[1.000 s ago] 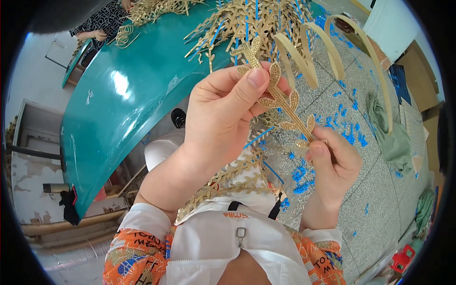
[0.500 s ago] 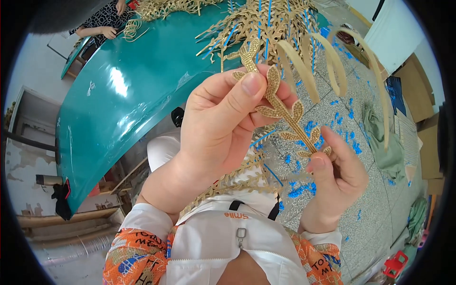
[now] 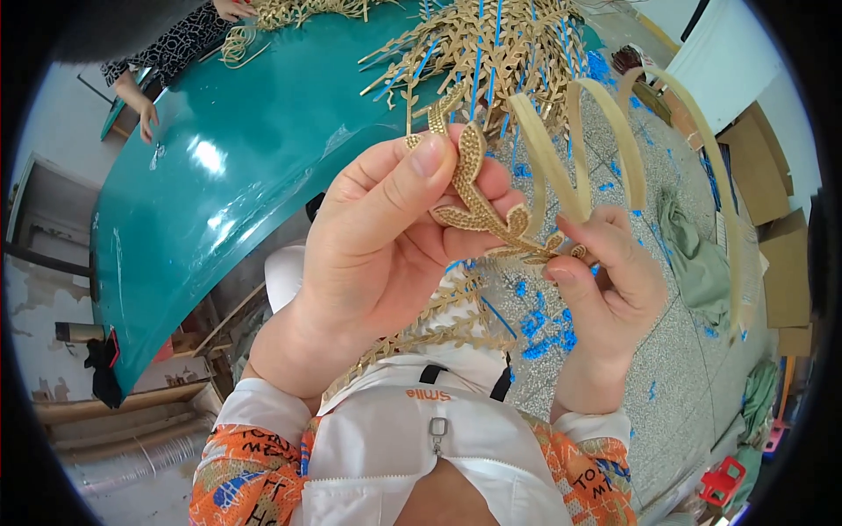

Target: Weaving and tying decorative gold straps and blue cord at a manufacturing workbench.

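Observation:
A gold leaf-shaped trim (image 3: 478, 203) with a beaded texture is stretched between my hands. My left hand (image 3: 373, 215) pinches its upper part between thumb and fingers. Over at the trim's lower right end, the thumb and forefinger of my right hand (image 3: 614, 294) close on the small leaves, partly hiding them. A long tan strip (image 3: 630, 153) curls in loops behind and above my right hand; where it joins the trim is hidden. More gold leaf trim (image 3: 386, 344) lies across my lap.
A green table (image 3: 202, 175) curves along the left. On its far end hangs a heap of gold leaf trims (image 3: 491, 57) with blue strips. Blue scraps (image 3: 544, 329) litter the speckled floor. Another person's hand (image 3: 147, 121) rests over the table at far left. Cardboard boxes (image 3: 785, 263) stand right.
Both hands have shifted slightly left, and the right has come up closer to the left. The trim now bends at its lower end. At the table, the other person's arm has reached out.

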Demonstrator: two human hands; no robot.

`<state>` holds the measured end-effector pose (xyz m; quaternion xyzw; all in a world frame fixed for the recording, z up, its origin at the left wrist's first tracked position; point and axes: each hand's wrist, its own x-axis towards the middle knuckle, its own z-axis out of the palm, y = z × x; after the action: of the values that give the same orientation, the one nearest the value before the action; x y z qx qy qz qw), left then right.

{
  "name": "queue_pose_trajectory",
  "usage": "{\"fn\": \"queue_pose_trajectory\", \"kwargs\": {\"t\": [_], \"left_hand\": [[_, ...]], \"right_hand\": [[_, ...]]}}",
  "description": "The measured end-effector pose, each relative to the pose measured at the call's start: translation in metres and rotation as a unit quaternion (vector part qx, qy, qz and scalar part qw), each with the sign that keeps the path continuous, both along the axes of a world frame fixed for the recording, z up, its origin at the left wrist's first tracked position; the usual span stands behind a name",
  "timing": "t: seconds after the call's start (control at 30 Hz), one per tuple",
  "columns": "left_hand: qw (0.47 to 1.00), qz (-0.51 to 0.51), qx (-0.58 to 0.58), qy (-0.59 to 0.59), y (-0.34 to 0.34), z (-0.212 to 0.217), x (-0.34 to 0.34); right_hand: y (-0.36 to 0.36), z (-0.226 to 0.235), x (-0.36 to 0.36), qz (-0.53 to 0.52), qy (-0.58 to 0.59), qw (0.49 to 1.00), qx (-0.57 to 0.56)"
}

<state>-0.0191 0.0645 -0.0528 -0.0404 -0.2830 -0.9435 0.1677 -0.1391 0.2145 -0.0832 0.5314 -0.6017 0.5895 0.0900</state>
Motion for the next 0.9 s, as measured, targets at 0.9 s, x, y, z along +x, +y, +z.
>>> {"fn": "queue_pose_trajectory", "kwargs": {"t": [0.9], "left_hand": [[0.947, 0.216, -0.236, -0.038, 0.024, -0.025, -0.027]], "right_hand": [[-0.006, -0.023, 0.024, 0.049, -0.344, 0.933, -0.092]]}}
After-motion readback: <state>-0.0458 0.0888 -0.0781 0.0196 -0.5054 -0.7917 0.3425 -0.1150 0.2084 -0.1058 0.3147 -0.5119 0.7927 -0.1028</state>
